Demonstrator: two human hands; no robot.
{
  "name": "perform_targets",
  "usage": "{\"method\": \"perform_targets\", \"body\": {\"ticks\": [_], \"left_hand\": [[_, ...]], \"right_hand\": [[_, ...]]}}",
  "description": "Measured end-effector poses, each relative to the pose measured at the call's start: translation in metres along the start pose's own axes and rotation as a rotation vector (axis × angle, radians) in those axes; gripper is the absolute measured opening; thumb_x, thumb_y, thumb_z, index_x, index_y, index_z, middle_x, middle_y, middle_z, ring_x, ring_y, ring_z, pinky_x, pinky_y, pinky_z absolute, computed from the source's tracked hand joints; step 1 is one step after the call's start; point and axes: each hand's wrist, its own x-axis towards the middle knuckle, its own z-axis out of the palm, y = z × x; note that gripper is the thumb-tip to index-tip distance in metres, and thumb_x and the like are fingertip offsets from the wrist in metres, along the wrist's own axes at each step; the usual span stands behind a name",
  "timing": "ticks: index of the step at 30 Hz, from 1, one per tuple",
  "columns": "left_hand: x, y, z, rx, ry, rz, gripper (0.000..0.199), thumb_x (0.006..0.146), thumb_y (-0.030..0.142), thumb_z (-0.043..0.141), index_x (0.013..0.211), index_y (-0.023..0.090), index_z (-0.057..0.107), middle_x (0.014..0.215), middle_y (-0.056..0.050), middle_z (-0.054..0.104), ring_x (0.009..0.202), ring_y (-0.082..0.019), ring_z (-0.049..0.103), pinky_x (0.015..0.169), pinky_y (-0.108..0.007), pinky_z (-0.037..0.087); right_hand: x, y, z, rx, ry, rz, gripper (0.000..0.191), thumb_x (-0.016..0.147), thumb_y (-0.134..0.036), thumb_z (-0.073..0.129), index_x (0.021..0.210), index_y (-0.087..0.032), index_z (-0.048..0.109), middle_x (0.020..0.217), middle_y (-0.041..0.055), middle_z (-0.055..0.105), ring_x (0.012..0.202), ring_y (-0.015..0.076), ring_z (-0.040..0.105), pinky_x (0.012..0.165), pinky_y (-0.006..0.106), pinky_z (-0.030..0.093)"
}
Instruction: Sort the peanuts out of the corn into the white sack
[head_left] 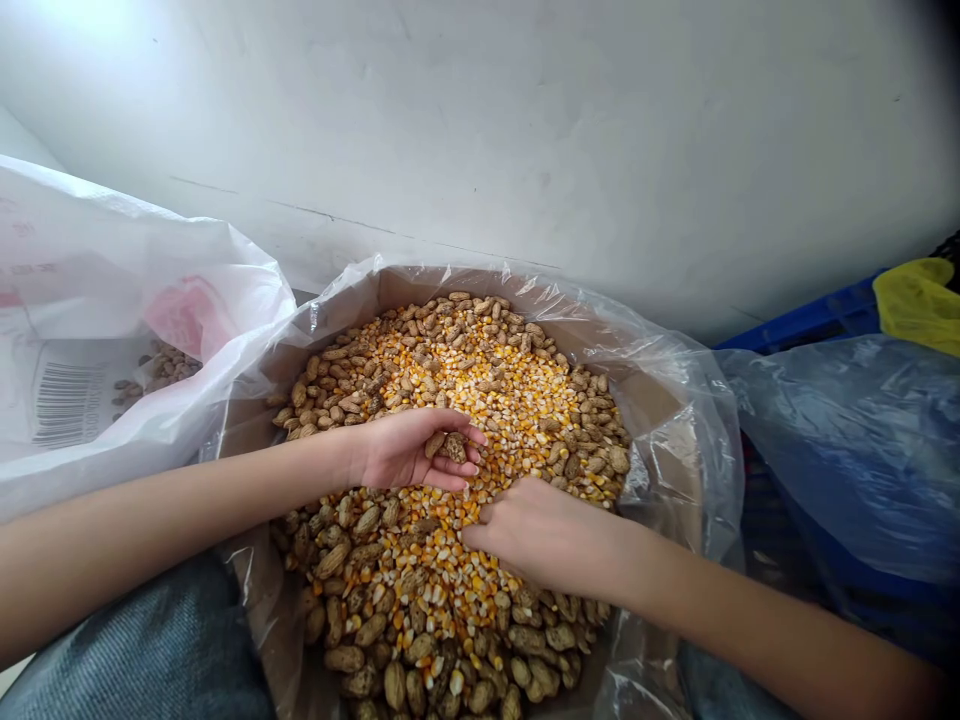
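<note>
My left hand [416, 450] is cupped, palm turned up, over the middle of the heap, with a few unshelled peanuts [453, 447] resting against its curled fingers. Just to its right, my right hand [544, 535] reaches down with fingers bent together at the surface of the corn kernels [442, 575]. Its back faces me, so whatever its fingertips pinch is hidden. Yellow and white kernels lie across the centre, and peanuts in their shells [375, 630] ring them. All this fills a box lined with a clear plastic bag [679, 400].
At the left, a white plastic sack [135, 260] with a barcode holds small pinkish-brown pieces. Blue crates [817, 320], a clear plastic sheet [862, 440] and a yellow bag [919, 305] are on the right. A pale wall [525, 130] rises behind the box.
</note>
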Motion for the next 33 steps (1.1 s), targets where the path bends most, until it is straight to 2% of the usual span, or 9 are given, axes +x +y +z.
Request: {"method": "perform_targets", "body": {"ticks": [3,6,9,13,15,19,25,27,33], "left_hand": [[0.001,0.002,-0.003,-0.015,0.015,0.021,0.014,0.072,0.024,0.047,0.080,0.014,0.052,0.066,0.000,0.053,0.057,-0.007,0.054,0.058,-0.019,0.047],[0.000,0.003,-0.003,-0.017,0.010,0.044,0.015,0.072,0.024,0.047,0.082,0.014,0.052,0.066,0.000,0.054,0.059,-0.007,0.054,0.062,-0.020,0.047],[-0.001,0.001,0.000,0.000,-0.018,0.017,0.015,0.073,0.023,0.044,0.080,0.013,0.052,0.065,0.000,0.054,0.058,-0.008,0.054,0.061,-0.022,0.047],[0.000,-0.004,0.004,0.054,-0.110,-0.069,0.020,0.076,0.024,0.039,0.074,0.010,0.053,0.065,-0.003,0.056,0.057,-0.009,0.054,0.054,-0.022,0.048],[0.000,-0.005,0.004,0.058,-0.114,-0.093,0.021,0.076,0.025,0.039,0.074,0.011,0.054,0.063,-0.002,0.055,0.054,-0.008,0.054,0.049,-0.019,0.047],[0.002,-0.001,0.000,-0.001,-0.042,-0.047,0.017,0.075,0.025,0.043,0.078,0.012,0.054,0.059,0.001,0.053,0.046,-0.004,0.049,0.038,-0.011,0.041],[0.002,0.005,-0.002,-0.060,0.065,0.043,0.014,0.075,0.023,0.043,0.077,0.013,0.053,0.060,0.001,0.052,0.050,-0.006,0.052,0.048,-0.016,0.047],[0.001,0.006,-0.003,-0.057,0.064,0.054,0.014,0.075,0.023,0.043,0.077,0.013,0.053,0.061,0.000,0.053,0.053,-0.007,0.053,0.052,-0.017,0.048],[0.003,0.000,-0.001,-0.008,0.007,0.042,0.016,0.075,0.021,0.041,0.074,0.011,0.054,0.062,-0.003,0.056,0.053,-0.009,0.054,0.050,-0.019,0.046]], "right_hand": [[0.004,0.000,0.004,-0.050,0.036,-0.011,0.011,0.072,-0.010,0.047,0.071,-0.017,0.055,0.062,0.0011,0.061,0.058,0.0159,0.057,0.046,0.023,0.030],[-0.001,0.002,-0.007,0.020,0.114,0.006,0.010,0.075,-0.018,0.046,0.072,-0.017,0.055,0.064,0.0009,0.061,0.060,0.0141,0.056,0.050,0.023,0.034],[-0.012,0.002,-0.024,0.224,0.338,0.014,0.015,0.079,-0.028,0.043,0.082,-0.020,0.055,0.073,-0.0010,0.061,0.067,0.0104,0.054,0.061,0.022,0.036],[-0.022,0.003,-0.038,0.371,0.611,0.077,0.017,0.081,-0.027,0.040,0.090,-0.019,0.053,0.082,-0.0006,0.059,0.075,0.0083,0.052,0.069,0.020,0.034],[-0.023,0.004,-0.037,0.378,0.584,0.078,0.017,0.080,-0.028,0.042,0.082,-0.018,0.055,0.077,-0.0006,0.059,0.072,0.0089,0.052,0.067,0.020,0.034],[-0.008,0.000,-0.021,0.366,0.340,-0.026,0.019,0.080,-0.030,0.042,0.075,-0.020,0.057,0.068,-0.0030,0.060,0.063,0.0081,0.053,0.058,0.020,0.034],[0.031,-0.013,0.010,0.067,0.259,0.085,0.016,0.080,-0.025,0.039,0.084,-0.018,0.053,0.073,0.0023,0.062,0.062,0.0141,0.056,0.051,0.023,0.035],[0.030,-0.013,0.006,0.067,0.300,0.059,0.016,0.080,-0.026,0.038,0.081,-0.018,0.053,0.070,0.0014,0.062,0.061,0.0132,0.056,0.051,0.023,0.036],[0.000,0.002,-0.028,0.221,0.733,0.168,0.022,0.081,-0.025,0.038,0.099,-0.021,0.050,0.086,0.0006,0.060,0.075,0.0093,0.054,0.069,0.022,0.038]]}}
